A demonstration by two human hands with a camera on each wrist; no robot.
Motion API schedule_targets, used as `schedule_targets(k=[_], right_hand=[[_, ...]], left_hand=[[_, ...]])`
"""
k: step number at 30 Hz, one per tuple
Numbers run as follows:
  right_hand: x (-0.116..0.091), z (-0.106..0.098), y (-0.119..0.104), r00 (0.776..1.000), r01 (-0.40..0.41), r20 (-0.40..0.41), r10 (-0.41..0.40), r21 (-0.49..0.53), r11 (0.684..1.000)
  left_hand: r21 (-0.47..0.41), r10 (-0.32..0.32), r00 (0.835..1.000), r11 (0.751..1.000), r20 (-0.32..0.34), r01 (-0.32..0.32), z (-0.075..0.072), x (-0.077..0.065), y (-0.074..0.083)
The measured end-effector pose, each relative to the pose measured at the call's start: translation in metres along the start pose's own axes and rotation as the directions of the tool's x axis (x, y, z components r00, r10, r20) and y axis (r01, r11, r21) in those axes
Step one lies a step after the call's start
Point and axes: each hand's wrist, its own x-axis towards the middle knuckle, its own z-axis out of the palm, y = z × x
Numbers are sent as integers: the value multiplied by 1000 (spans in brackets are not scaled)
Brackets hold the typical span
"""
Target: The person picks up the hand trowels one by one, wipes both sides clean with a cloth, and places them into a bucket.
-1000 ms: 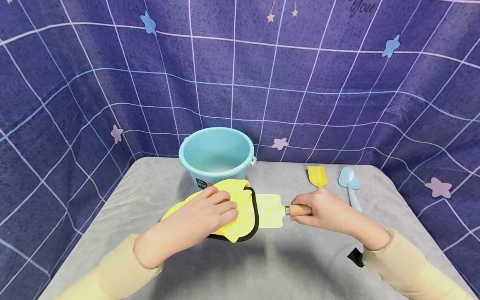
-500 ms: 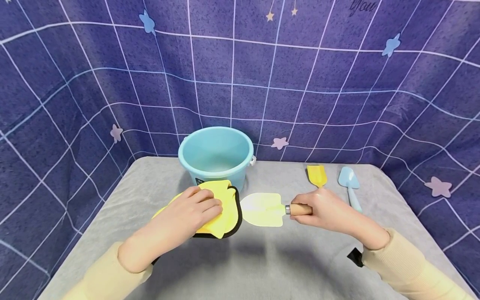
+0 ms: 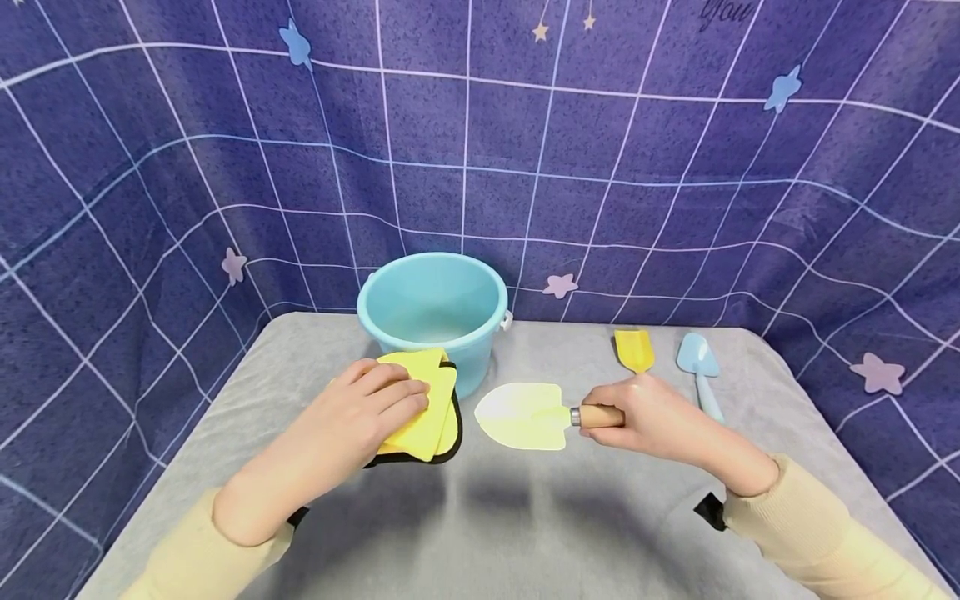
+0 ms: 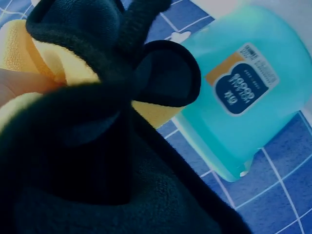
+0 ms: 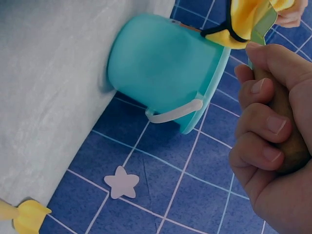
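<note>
Nearest, the right hand (image 3: 645, 418) is gripping the wooden handle of a garden trowel (image 3: 550, 417), its fingers curling round the wood. The trowel is lying crosswise before the person, its long axis running left to right, and its tip is pointing left at the black-edged yellow cloth (image 3: 440, 417), with a narrow gap showing between them in the head view. The left hand (image 3: 363, 421) is holding that cloth, fingers bending over it and pinching its folds; the blade is extending leftward from the right fingers. Beyond the cloth, a turquoise bucket (image 3: 472, 367) is standing upright on the grey desk (image 3: 540, 358); whether the cloth is touching it, I cannot tell. Farther right, past the right hand, a yellow scoop (image 3: 634, 350) and a light-blue trowel (image 3: 699, 371) are lying side by side.
</note>
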Motion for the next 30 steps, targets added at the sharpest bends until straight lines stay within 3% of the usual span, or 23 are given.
schedule_targets(k=[6, 12, 20, 30], right_hand=[[1, -1, -1, 1000, 5, 4, -5, -2, 1000], [3, 1, -2, 1000, 1, 14, -1, -2, 1000], [5, 2, -3, 1000, -10, 21, 10, 9, 1000], [9, 4, -5, 998, -24, 58, 23, 6, 1000]], left_hand=[[14, 16, 996, 1000, -83, -15, -10, 12, 3], [50, 100, 974, 995, -203, -92, -12, 32, 9], [127, 172, 966, 981, -192, -149, -11, 54, 19], [210, 236, 942, 960, -240, -187, -2, 74, 26]])
